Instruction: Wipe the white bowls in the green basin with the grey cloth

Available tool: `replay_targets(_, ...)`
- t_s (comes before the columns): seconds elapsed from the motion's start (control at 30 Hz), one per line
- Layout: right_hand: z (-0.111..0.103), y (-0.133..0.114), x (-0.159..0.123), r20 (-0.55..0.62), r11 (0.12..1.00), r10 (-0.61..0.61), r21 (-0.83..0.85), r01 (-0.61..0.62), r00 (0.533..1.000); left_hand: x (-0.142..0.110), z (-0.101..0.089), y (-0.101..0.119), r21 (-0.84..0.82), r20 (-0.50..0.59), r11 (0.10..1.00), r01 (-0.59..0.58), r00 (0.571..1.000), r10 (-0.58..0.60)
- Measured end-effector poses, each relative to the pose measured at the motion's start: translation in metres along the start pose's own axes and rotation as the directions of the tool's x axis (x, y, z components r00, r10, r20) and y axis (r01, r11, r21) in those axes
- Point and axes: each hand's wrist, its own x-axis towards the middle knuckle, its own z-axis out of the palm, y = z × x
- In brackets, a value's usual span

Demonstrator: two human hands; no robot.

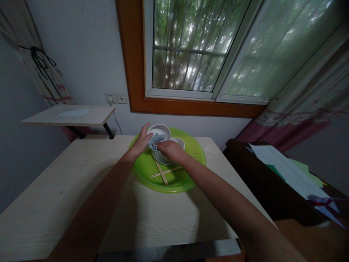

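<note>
A round green tray (191, 171) lies at the far middle of the pale wooden table (68, 182). My left hand (141, 140) grips a tilted white bowl (161, 129) by its left rim above the tray. My right hand (170, 150) is closed on a small blue-grey cloth (156, 140) pressed against the bowl's front. Under my right hand sits a white plate (160, 158), and a second small white bowl (180, 141) peeks out behind it. Wooden chopsticks (163, 173) lie crossed on the tray's near side.
A small raised shelf (68, 115) stands at the back left, near a wall socket (116, 98). A large window (191, 47) fills the wall ahead, with a curtain (308, 109) at the right. To the right stands a dark cabinet (261, 182) with papers (289, 171) on it.
</note>
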Motion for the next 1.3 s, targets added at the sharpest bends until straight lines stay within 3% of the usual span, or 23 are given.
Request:
replay_targets(0.23,-0.012,0.001,-0.001,-0.021,0.994,-0.077,-0.082,0.076,0.997,0.004,-0.004,0.000,-0.196,-0.027,0.979,0.053,0.998,-0.060)
replay_targets(0.57,-0.023,-0.013,0.000,-0.016,0.973,0.061,-0.222,-0.063,0.998,0.008,-0.002,-0.012,-0.293,-0.094,0.942,0.162,0.976,-0.197)
replay_targets(0.67,-0.017,-0.016,0.001,0.038,0.982,0.097,-0.169,-0.090,0.995,0.007,0.001,-0.012,-0.308,-0.070,0.940,0.147,0.982,-0.177)
replay_targets(0.83,-0.001,-0.015,-0.002,0.117,0.994,0.098,0.038,-0.103,0.988,0.002,-0.001,-0.002,-0.155,0.037,0.984,0.093,0.995,-0.089)
replay_targets(1.0,0.005,-0.013,-0.006,0.075,0.978,-0.012,0.210,-0.004,0.997,0.000,-0.005,0.001,-0.108,0.077,0.994,-0.021,0.997,0.030)
replay_targets(1.3,0.002,-0.016,-0.005,0.060,0.961,-0.086,0.268,0.067,0.994,0.001,-0.004,-0.003,-0.135,0.115,0.990,-0.045,0.992,0.061)
